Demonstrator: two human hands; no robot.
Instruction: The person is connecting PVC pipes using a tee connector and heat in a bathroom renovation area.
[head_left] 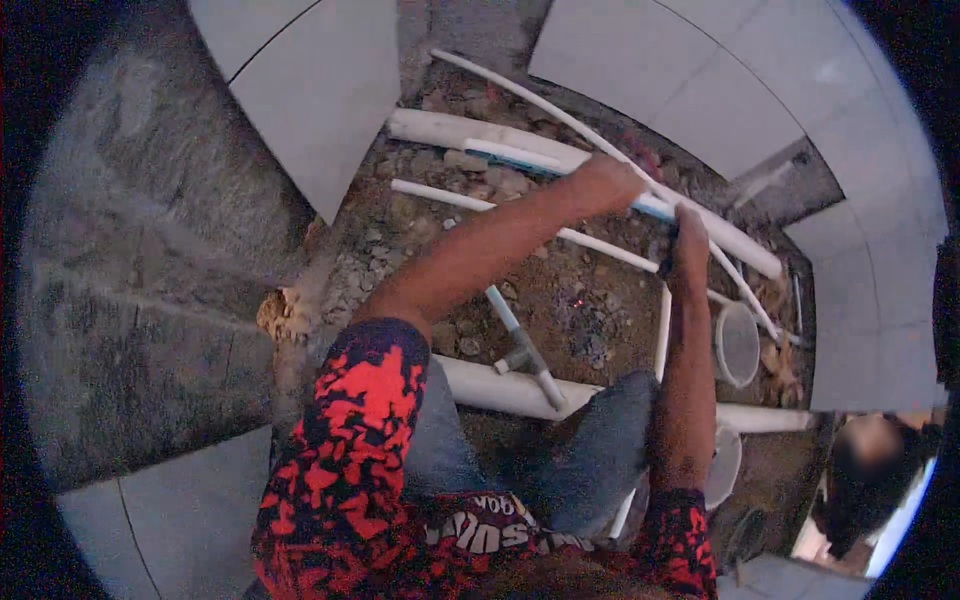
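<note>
My left hand (pixel 614 186) is closed at the far side of the trench, on a white pipe with blue along its side (pixel 515 156). The pipe runs out to the left of that fist, and a short blue-and-white stretch shows between my two hands. Just to the right, my right hand (pixel 688 240) is closed round the same pipe's end, its fingers partly hidden. A thick white pipe (pixel 735 238) lies right behind both hands. Over it crosses a thin white pipe (pixel 530 95). Another thin white pipe (pixel 610 248) passes beneath my left forearm.
Rubble and soil (pixel 590 310) fill the trench. Nearer me, a grey tee fitting (pixel 518 357) on a thin pipe stands by another thick white pipe (pixel 480 388). A white bucket (pixel 738 345) sits at the right. Pale tiles (pixel 680 90) edge the trench; a person (pixel 865 490) is at lower right.
</note>
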